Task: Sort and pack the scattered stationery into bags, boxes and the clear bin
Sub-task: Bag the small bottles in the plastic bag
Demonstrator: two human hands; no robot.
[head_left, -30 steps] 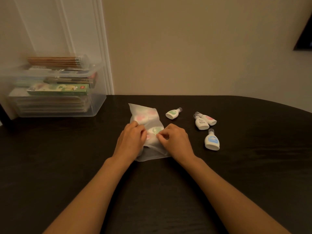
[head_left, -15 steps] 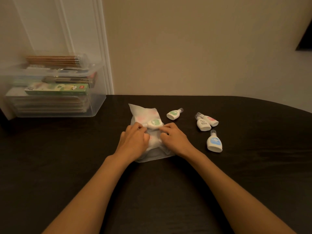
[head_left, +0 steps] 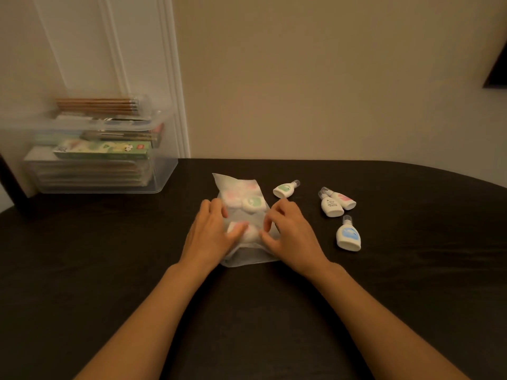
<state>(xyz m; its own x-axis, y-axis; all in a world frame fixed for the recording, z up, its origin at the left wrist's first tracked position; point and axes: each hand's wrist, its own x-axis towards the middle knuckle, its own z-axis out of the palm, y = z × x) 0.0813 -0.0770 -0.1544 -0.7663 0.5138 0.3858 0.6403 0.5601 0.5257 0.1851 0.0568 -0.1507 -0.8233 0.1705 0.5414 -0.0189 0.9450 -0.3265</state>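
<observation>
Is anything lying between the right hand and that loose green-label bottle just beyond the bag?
Nothing visible. The green-label bottle lies on its side on the bare table, just past the right hand and beside the bag, with only dark tabletop between hand and bottle.

The hands have drawn apart. The left hand (head_left: 211, 237) now lies flatter on the bag (head_left: 236, 185), and the right hand (head_left: 290, 234) has slid to its edge. The green-labelled bottle (head_left: 253, 204) inside, lately between the fingertips, sits just beyond them.
</observation>
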